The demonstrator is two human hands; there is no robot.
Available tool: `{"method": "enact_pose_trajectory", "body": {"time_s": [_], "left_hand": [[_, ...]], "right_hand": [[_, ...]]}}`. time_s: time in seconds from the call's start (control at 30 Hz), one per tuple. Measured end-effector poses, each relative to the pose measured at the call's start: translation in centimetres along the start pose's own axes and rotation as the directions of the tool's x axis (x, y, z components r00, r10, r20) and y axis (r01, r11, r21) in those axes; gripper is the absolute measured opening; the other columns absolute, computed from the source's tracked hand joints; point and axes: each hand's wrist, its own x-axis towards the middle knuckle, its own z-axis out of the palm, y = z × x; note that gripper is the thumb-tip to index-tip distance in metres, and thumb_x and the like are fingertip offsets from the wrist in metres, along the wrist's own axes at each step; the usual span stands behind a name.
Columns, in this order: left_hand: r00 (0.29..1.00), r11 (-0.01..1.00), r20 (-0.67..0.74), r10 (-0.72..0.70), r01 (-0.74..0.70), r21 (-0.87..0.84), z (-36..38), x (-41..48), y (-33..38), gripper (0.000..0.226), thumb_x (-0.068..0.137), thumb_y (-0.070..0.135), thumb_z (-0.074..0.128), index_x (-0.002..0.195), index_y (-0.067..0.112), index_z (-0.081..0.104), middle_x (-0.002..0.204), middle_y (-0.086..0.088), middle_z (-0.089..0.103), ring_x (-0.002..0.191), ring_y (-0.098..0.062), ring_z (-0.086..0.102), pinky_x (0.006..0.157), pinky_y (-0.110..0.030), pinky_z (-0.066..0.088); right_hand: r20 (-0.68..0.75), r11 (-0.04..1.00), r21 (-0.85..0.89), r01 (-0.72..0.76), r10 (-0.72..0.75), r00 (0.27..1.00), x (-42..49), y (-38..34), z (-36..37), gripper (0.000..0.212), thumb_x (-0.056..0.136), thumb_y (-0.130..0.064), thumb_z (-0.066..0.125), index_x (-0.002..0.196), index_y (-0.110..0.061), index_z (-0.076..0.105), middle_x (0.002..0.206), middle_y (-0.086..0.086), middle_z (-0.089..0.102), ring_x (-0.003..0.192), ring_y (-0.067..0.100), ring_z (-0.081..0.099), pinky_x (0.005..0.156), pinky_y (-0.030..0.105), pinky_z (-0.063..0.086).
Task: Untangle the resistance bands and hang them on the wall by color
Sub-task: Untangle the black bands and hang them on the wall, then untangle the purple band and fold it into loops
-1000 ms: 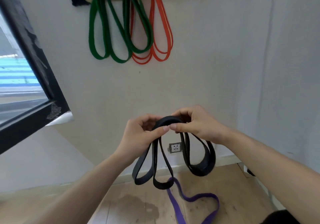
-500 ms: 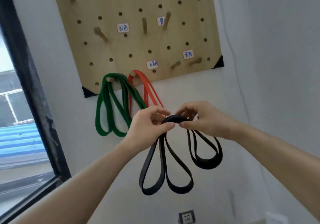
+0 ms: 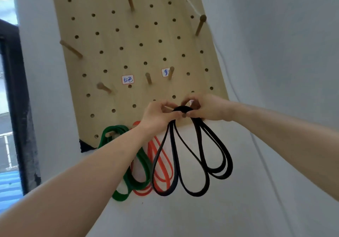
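The gathered top of the black band (image 3: 190, 156) is pinched by the left hand (image 3: 157, 116) and right hand (image 3: 208, 109) against the pegboard's (image 3: 128, 35) lower edge. Its loops hang beside the green band (image 3: 136, 180) and orange band (image 3: 161, 165), both hung on pegs.

My left hand (image 3: 157, 115) and right hand (image 3: 211, 109) meet side by side in front of the pegboard's (image 3: 113, 60) bottom edge, pinching the top of the band bundle (image 3: 181, 108) between them; its loops hang below that edge against the wall. Left of it, partly behind my left forearm, the outer bands (image 3: 120, 196) hang from a peg (image 3: 110, 133) near the board's bottom-left corner. The inner bands (image 3: 142, 193) hang just beside them, behind my bundle's leftmost loop.
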Motion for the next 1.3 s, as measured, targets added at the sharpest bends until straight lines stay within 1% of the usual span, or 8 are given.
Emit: {"method": "enact_pose_trajectory", "body": {"time_s": [0.13,0.27,0.4,0.5,0.77,1.03,1.17,1.3], "left_hand": [[1.0,1.0,0.022,-0.004,0.004,-0.005,1.1,2.7,-1.4,0.015,0.089,0.021,0.078,0.098,0.027,0.068,0.071,0.012,0.076,0.069,0.003,0.07,0.07,-0.021,0.053],[0.999,0.998,0.009,-0.041,0.042,-0.036,1.7,5.1,-3.1,0.022,0.09,0.018,0.077,0.111,0.019,0.069,0.095,-0.007,0.076,0.089,-0.018,0.072,0.078,-0.029,0.057],[0.998,0.998,-0.025,-0.056,0.057,0.022,2.4,7.3,-4.9,0.018,0.09,0.02,0.076,0.106,0.024,0.068,0.097,-0.004,0.072,0.088,-0.015,0.067,0.07,-0.025,0.048],[0.993,0.994,-0.079,-0.086,0.09,0.057,3.5,8.1,-6.8,0.023,0.089,0.019,0.078,0.109,0.019,0.067,0.101,0.0,0.07,0.096,-0.017,0.066,0.079,-0.027,0.05],[0.996,0.981,-0.057,0.073,-0.061,0.184,3.3,4.2,-7.4,0.042,0.085,0.014,0.077,0.126,0.016,0.066,0.114,0.006,0.068,0.104,-0.014,0.066,0.095,-0.034,0.055],[0.982,0.963,0.076,0.172,-0.184,0.199,0.8,-6.1,-5.2,0.024,0.087,0.016,0.075,0.11,0.021,0.075,0.099,0.012,0.074,0.089,-0.004,0.07,0.086,-0.031,0.06],[0.975,0.974,0.173,0.14,-0.167,0.155,1.3,-13.0,-6.0,0.012,0.088,0.017,0.077,0.1,0.017,0.078,0.087,0.01,0.075,0.081,-0.005,0.072,0.078,-0.026,0.06],[0.948,0.988,0.313,0.053,-0.095,0.122,3.5,-20.5,-9.3,0.009,0.089,0.02,0.076,0.098,0.018,0.078,0.083,0.007,0.075,0.078,-0.009,0.071,0.073,-0.021,0.058]], "right_hand": [[0.012,0.996,-0.09,0.003,-0.002,1.0,2.9,1.4,0.0,0.023,0.093,-0.016,0.068,0.113,-0.024,0.065,0.091,0.004,0.067,0.079,0.018,0.067,0.072,0.032,0.06],[0.038,0.982,-0.188,0.009,-0.002,0.999,5.9,2.3,0.0,0.03,0.091,-0.01,0.069,0.119,-0.02,0.062,0.094,0.002,0.064,0.075,0.021,0.071,0.066,0.039,0.063],[0.04,0.978,-0.207,-0.02,0.029,0.999,7.9,3.7,0.7,0.032,0.091,-0.008,0.069,0.119,-0.019,0.062,0.102,0.009,0.066,0.064,0.016,0.069,0.044,0.021,0.052],[0.017,0.977,-0.206,-0.056,0.06,0.998,8.8,5.0,1.3,0.029,0.089,-0.01,0.072,0.114,-0.021,0.064,0.107,0.006,0.066,0.071,0.015,0.067,0.037,0.014,0.041],[-0.114,0.971,-0.239,0.005,-0.033,0.993,5.2,5.8,1.5,0.033,0.084,-0.017,0.075,0.117,-0.018,0.068,0.107,-0.002,0.067,0.096,0.013,0.062,0.088,0.031,0.053],[-0.254,0.979,-0.187,0.087,-0.133,0.958,-5.2,2.8,3.6,0.025,0.085,-0.01,0.076,0.108,-0.018,0.073,0.105,-0.011,0.066,0.096,0.001,0.059,0.09,0.009,0.042],[-0.003,0.994,-0.082,0.079,-0.079,0.997,-11.6,2.0,8.2,0.011,0.086,-0.014,0.076,0.095,-0.02,0.075,0.084,-0.008,0.072,0.08,0.006,0.066,0.077,0.021,0.054],[0.32,0.994,-0.111,-0.001,0.037,0.947,-17.9,2.9,15.0,0.011,0.085,-0.023,0.075,0.096,-0.024,0.075,0.081,-0.011,0.069,0.077,0.007,0.064,0.076,0.022,0.053]]}}
